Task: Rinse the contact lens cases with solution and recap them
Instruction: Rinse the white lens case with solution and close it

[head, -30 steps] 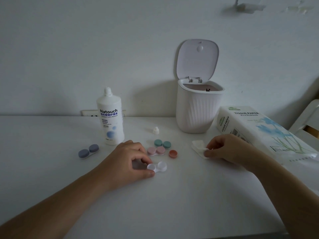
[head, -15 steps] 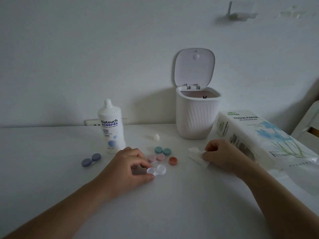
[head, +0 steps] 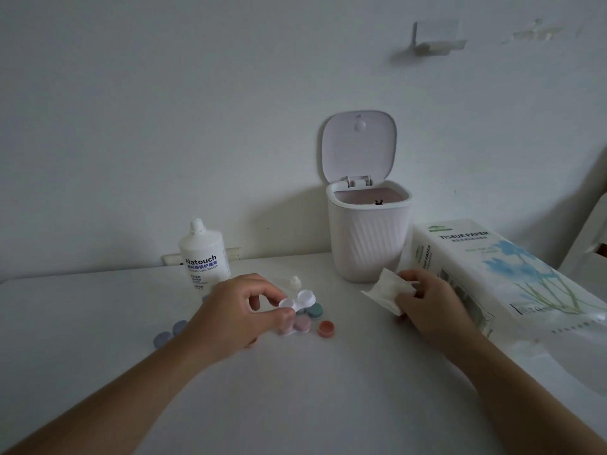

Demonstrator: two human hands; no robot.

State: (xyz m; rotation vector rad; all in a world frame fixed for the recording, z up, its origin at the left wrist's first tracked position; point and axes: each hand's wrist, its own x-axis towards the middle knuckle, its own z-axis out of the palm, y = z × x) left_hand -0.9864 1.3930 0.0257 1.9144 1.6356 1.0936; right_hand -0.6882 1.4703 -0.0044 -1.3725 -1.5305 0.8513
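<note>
White plastic uncapped twin-well lens case (head: 297,301) is pinched by its left well in the left hand (head: 236,311), raised above the pink capped case (head: 300,323) on the white table (head: 328,389). Right hand (head: 427,302) grips a folded white tissue (head: 386,293) near the pale ribbed bin (head: 369,238).

The left hand (head: 244,310) pinches an uncapped white lens case (head: 297,299) by one well, lifted off the counter (head: 328,389). Just below it lie a pink lens case (head: 300,323), a green lens case (head: 313,311) and an orange cap (head: 326,327). Behind this hand stands the solution bottle (head: 203,257). The right hand (head: 427,302) grips a folded tissue (head: 386,293) beside the tissue pack (head: 505,270).
</note>
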